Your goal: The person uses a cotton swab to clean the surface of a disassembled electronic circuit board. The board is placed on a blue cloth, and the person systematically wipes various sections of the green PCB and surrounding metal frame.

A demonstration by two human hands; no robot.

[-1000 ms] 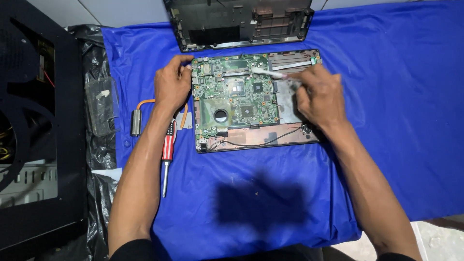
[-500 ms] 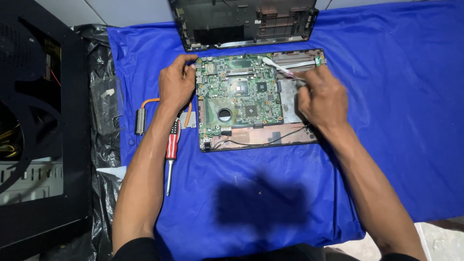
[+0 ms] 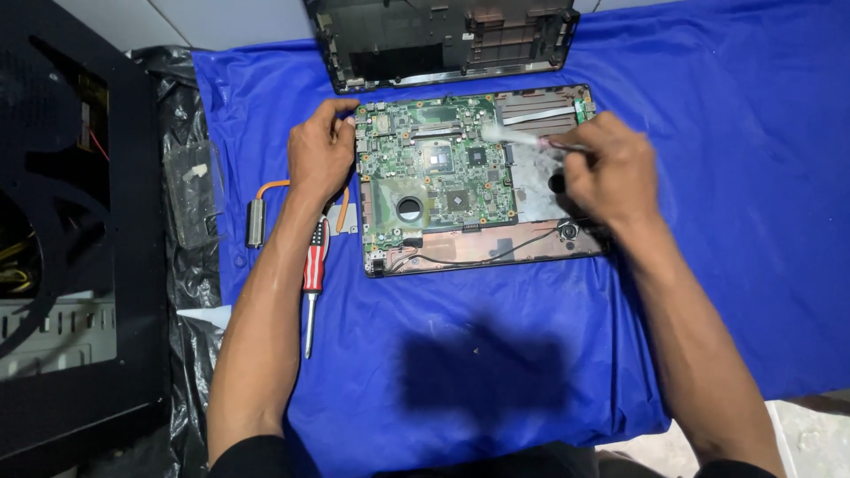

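Brush (image 3: 518, 135) shifted, in right fingers (image 3: 591, 152).

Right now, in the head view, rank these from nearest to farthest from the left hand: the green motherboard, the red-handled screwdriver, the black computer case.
1. Green motherboard: touching the left hand at its left edge.
2. Red-handled screwdriver: just below the hand, beside the forearm on the blue cloth.
3. Black computer case: far left, off the cloth.

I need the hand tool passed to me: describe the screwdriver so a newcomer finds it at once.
Start at the blue cloth, then the left hand by the open laptop base. Beside that forearm lies the screwdriver: red handle, slim metal shaft pointing toward the person.
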